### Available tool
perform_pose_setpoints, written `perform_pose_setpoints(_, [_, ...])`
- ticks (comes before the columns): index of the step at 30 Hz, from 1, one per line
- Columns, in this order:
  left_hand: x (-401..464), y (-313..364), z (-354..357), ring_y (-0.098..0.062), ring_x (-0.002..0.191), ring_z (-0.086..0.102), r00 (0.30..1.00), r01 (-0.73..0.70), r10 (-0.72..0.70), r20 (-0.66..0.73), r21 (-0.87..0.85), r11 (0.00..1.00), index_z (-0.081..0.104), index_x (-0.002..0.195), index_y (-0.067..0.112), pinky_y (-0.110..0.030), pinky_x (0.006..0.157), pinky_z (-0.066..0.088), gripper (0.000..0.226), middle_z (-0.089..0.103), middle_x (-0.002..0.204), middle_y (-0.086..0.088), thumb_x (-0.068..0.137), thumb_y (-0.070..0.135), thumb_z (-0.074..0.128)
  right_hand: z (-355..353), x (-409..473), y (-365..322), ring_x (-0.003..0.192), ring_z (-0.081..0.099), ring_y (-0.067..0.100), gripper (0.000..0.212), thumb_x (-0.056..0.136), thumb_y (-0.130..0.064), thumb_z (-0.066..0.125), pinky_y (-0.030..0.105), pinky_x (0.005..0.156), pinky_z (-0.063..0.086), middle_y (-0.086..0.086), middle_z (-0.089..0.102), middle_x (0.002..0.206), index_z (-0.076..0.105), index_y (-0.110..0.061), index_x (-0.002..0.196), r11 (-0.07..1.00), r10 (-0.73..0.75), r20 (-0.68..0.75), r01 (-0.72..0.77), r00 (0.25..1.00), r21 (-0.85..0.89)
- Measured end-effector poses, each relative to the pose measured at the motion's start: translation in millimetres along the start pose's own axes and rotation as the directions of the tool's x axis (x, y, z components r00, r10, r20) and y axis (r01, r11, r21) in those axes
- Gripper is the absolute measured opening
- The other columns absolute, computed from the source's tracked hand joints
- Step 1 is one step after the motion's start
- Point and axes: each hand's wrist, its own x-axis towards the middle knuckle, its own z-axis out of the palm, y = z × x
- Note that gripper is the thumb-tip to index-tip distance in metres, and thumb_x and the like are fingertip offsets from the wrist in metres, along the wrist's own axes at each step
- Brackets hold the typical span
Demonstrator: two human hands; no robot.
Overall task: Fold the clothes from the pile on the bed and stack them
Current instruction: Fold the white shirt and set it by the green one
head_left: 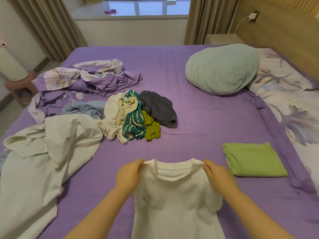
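Note:
A white T-shirt (pixel 174 204) hangs in front of me, collar up, over the near part of the purple bed (pixel 207 121). My left hand (pixel 129 175) pinches its left shoulder and my right hand (pixel 217 175) pinches its right shoulder. The pile of unfolded clothes (pixel 138 114) lies in the middle of the bed: cream, teal-striped, olive-green and dark grey pieces. A folded light-green garment (pixel 253 159) lies flat to the right of my right hand.
A large cream cloth (pixel 38 163) spreads over the near left of the bed. A crumpled purple floral sheet (pixel 82 81) lies at the far left. A pale blue pillow (pixel 222 69) and a floral pillow (pixel 284 100) sit on the right by the headboard.

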Motion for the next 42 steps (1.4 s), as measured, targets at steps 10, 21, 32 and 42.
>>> perform_pose_setpoints(10, [136.1, -17.0, 65.1, -0.022, 0.092, 0.061, 0.999, -0.045, 0.045, 0.007, 0.300, 0.953, 0.052, 0.118, 0.033, -0.029, 0.063, 0.043, 0.025, 0.062, 0.105, 0.005, 0.097, 0.027, 0.039, 42.1, 133.1, 18.2, 0.093, 0.064, 0.026, 0.033, 0.095, -0.022, 0.040, 0.031, 0.065, 0.040, -0.002, 0.060, 0.109, 0.033, -0.025, 0.128, 0.864, -0.131, 0.067, 0.146, 0.989, -0.482])
perform_pose_setpoints(21, [166.0, 3.2, 152.9, -0.032, 0.082, 0.059, 0.917, -0.292, 0.335, -0.218, 0.207, 0.934, 0.067, 0.096, 0.009, -0.036, 0.069, 0.044, 0.017, 0.062, 0.091, -0.010, 0.080, 0.009, 0.062, 118.8, 222.2, 68.8, 0.101, 0.058, 0.027, 0.032, 0.096, -0.046, 0.045, 0.031, 0.076, 0.040, 0.000, 0.063, 0.103, 0.055, -0.022, 0.114, 0.976, 0.086, 0.105, -0.105, 0.991, 0.191])
perform_pose_setpoints(32, [165.1, 82.2, 219.6, -0.028, 0.136, 0.040, 0.809, -0.587, 0.529, 0.256, 0.322, 0.742, 0.050, 0.139, 0.019, -0.047, 0.111, 0.032, 0.059, 0.044, 0.146, -0.005, 0.094, 0.051, 0.029, 73.1, 215.7, 126.7, 0.050, 0.043, 0.004, 0.032, 0.077, -0.035, 0.076, 0.018, 0.048, 0.035, -0.006, 0.048, 0.056, 0.061, -0.007, 0.073, 0.901, -0.033, 0.474, -0.179, 0.880, 0.395])
perform_pose_setpoints(42, [167.1, 91.9, 220.1, -0.033, 0.146, 0.004, 0.822, -0.561, 0.458, 0.337, 0.344, 0.753, 0.020, 0.152, 0.021, -0.047, 0.116, -0.002, 0.065, 0.008, 0.158, -0.008, 0.095, 0.053, 0.024, 65.9, 179.7, 157.0, 0.082, 0.055, 0.024, 0.008, 0.092, -0.024, 0.054, 0.032, 0.067, 0.038, 0.002, 0.060, 0.085, 0.055, -0.016, 0.096, 0.982, 0.065, 0.229, -0.103, 0.971, 0.159])
